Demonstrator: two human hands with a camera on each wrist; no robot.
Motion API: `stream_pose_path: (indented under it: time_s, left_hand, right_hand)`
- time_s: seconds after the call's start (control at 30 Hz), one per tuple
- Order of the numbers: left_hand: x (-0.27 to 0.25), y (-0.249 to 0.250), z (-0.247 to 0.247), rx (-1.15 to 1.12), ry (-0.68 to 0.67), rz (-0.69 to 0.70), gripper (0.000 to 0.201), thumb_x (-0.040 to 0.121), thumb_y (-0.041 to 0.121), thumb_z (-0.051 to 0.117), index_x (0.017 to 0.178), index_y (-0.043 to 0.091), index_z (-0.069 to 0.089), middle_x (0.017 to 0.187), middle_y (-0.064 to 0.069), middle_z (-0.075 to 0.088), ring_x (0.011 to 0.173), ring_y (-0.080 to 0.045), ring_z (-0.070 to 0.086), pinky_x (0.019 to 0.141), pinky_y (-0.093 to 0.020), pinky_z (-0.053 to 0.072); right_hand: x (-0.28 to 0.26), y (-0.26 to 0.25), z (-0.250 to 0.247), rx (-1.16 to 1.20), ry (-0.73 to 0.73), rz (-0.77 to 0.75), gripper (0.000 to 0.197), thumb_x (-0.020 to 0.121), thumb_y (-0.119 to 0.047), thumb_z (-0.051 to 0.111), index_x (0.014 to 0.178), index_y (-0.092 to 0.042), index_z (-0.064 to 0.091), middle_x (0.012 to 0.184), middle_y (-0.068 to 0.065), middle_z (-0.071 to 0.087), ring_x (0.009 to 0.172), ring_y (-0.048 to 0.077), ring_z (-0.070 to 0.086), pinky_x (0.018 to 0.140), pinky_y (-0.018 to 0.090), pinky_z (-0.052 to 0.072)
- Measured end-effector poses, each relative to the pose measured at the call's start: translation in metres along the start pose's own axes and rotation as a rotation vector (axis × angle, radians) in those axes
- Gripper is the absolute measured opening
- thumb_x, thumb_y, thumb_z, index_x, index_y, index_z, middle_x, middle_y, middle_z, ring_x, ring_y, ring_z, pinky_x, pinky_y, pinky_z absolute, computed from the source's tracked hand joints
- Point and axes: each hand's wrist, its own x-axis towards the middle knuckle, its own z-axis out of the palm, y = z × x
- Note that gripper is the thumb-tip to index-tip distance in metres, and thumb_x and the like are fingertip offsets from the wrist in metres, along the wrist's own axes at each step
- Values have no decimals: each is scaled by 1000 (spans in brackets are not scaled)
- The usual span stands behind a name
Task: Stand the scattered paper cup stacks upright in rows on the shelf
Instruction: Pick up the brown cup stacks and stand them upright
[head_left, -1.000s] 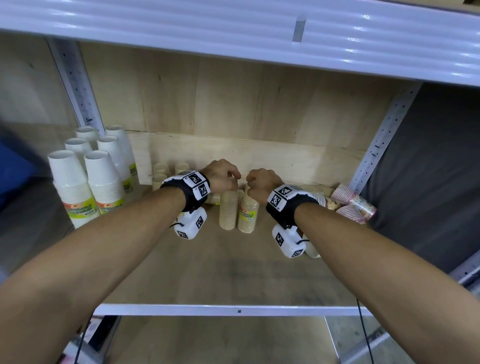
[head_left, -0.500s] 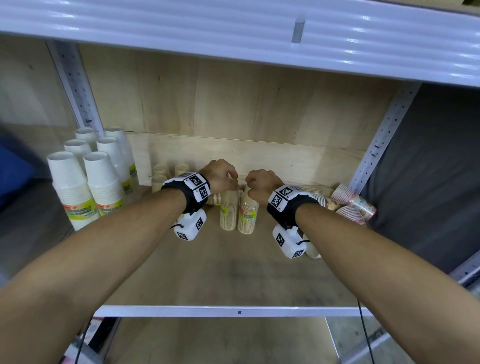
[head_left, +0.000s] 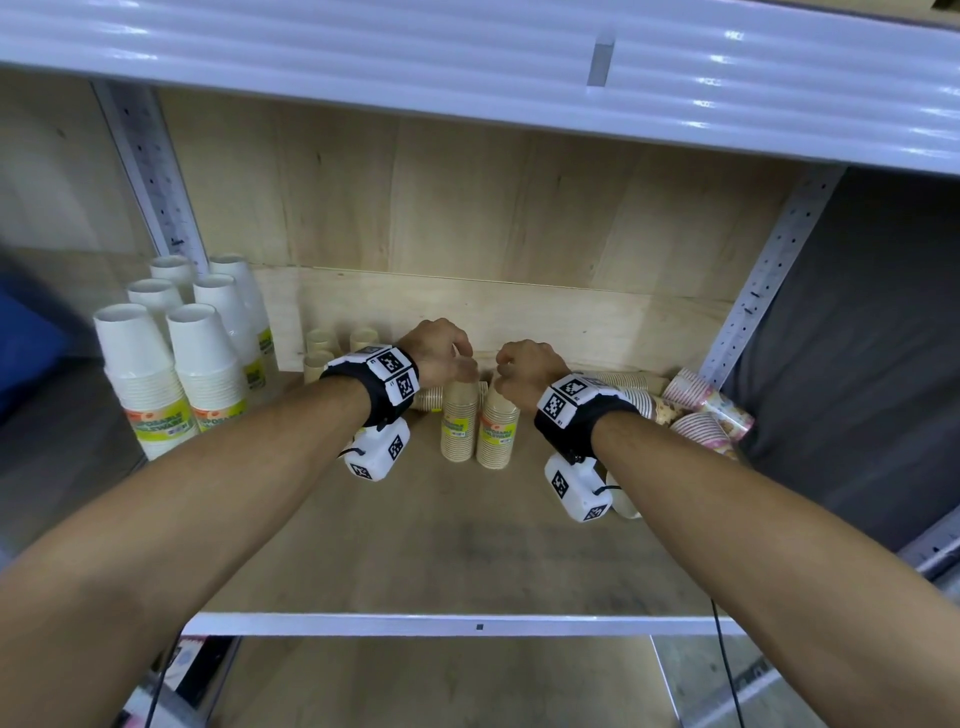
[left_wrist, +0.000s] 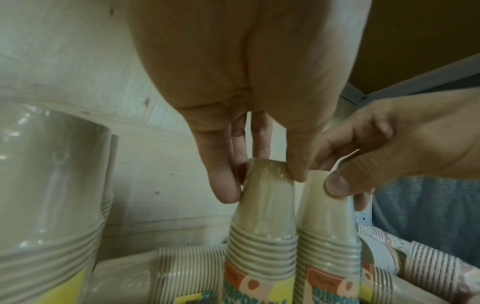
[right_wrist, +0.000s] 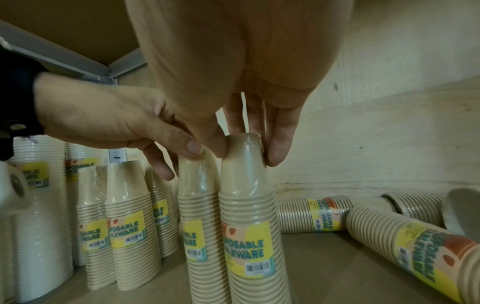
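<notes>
Two tan paper cup stacks in clear wrap stand upside down, side by side, mid-shelf. My left hand (head_left: 447, 358) pinches the top of the left stack (head_left: 460, 426) between thumb and fingers; the left wrist view shows that pinch (left_wrist: 262, 170) on the stack (left_wrist: 262, 222). My right hand (head_left: 514, 369) pinches the top of the right stack (head_left: 498, 434), and the right wrist view shows its fingers (right_wrist: 246, 148) round the top cup (right_wrist: 246, 205). The two stacks touch each other. Both look upright on the shelf board (head_left: 415, 545).
Tall white stacks (head_left: 171, 374) stand at the left, with short tan stacks (head_left: 322, 353) behind. Tan stacks (right_wrist: 314, 214) lie on their sides at the back right, beside pink patterned ones (head_left: 706, 410). A white stack (head_left: 623, 499) lies under my right wrist. The upper shelf (head_left: 467, 67) hangs overhead.
Both hands keep their pinch on the tops of the two tan stacks. The stacks stand in the same spot, barely shifted.
</notes>
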Motion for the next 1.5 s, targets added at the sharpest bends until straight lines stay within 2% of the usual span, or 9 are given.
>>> stream_pose_path:
  time_s: [0.13,0.3,0.43,0.63,0.83,0.93,1.07,1.17,1.5]
  left_hand:
    - [0,-1,2,-18,-50,7,47,81,39,71,125,26,61,114,0,59,101,-17,56,83,-28,44]
    - [-1,-1,1,1,-28,34,38,84,40,70,117,23,68,118,-4,62,103,-18,57,86,-30,47]
    - [0,1,3,-32,-43,20,45,81,39,72,123,25,63,116,-4,59,101,-18,56,85,-29,45]
    - [2,2,6,-27,-30,53,37,84,30,71,118,19,68,122,-4,62,113,-18,56,88,-27,44]
    - [3,7,1,36,-65,47,34,82,26,73,115,17,69,117,-3,63,108,-20,59,88,-30,49]
    - [2,9,-5,86,-87,29,31,80,22,74,110,19,70,115,-2,62,102,-20,60,84,-29,50]
    - [-3,10,-19,169,-148,-15,30,79,19,73,108,24,69,113,1,57,94,-19,61,71,-27,53]
    - [-11,8,-30,175,-207,-57,31,82,10,71,110,22,67,103,0,54,75,-18,63,54,-23,51]
    - [-48,-22,-61,231,-239,-212,22,80,6,72,98,19,69,97,-6,67,80,-24,67,54,-23,52]
  right_hand:
    - [-2,-1,-3,-19,-30,-11,28,84,-20,56,111,-17,64,113,2,65,99,26,60,77,30,49]
    - [-1,-2,-3,-15,-37,-7,27,83,-20,55,108,-18,65,113,1,65,98,25,61,78,31,52]
    - [-1,-4,-4,-33,-60,-7,5,81,-19,55,84,-24,55,106,-1,65,91,23,60,70,30,45]
    - [-6,-9,-4,7,-54,30,28,79,-15,53,61,-27,36,85,1,55,80,26,55,65,30,39]
    - [-13,-14,-10,21,-49,13,6,80,-15,57,84,-20,57,102,5,64,90,26,60,68,28,43]
    - [-15,-17,-13,33,-26,18,26,82,-14,60,107,-15,67,111,8,65,100,27,61,73,28,48]
    - [-20,-26,-20,29,-9,9,30,85,-13,63,115,-13,66,120,10,61,110,27,59,80,28,49]
    - [-23,-37,-25,46,-19,-2,31,86,-11,64,117,-9,67,120,11,62,109,26,60,76,26,47]
    - [-18,-97,-13,100,-133,-130,26,76,-13,72,101,-6,72,103,10,71,86,22,64,66,23,45]
